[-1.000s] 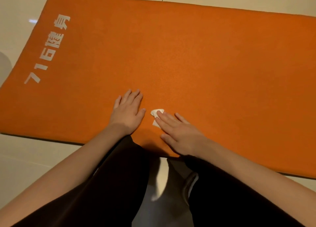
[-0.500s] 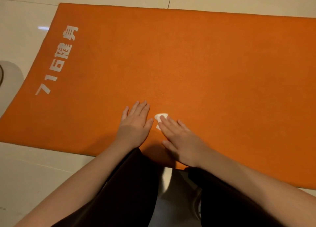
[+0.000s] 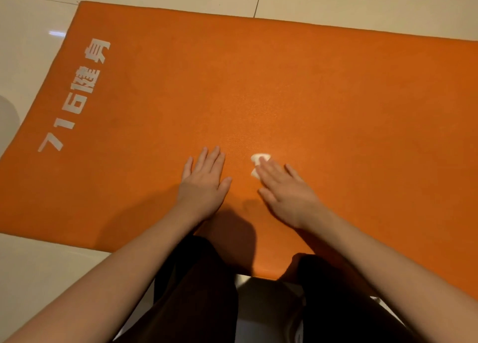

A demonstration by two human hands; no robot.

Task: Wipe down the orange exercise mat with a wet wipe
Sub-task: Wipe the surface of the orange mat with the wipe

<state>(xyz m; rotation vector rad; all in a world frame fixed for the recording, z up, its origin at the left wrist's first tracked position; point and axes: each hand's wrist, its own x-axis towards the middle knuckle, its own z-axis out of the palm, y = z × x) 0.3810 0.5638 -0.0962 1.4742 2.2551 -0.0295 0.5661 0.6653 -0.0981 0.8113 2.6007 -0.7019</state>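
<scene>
The orange exercise mat lies flat on the floor and fills most of the view, with white lettering along its left end. My right hand lies flat with straight fingers pressing a small white wet wipe onto the mat; only the wipe's edges show beyond the fingertips. My left hand rests palm down on the mat just to the left, fingers straight, holding nothing.
Glossy pale floor tiles surround the mat. My knees in dark trousers sit at the mat's near edge, one overlapping it. A grey rounded shape shows at the far left edge.
Both hands have slid farther out across the mat, away from me, the right one pushing the wipe along. The gap between the hands has widened.
</scene>
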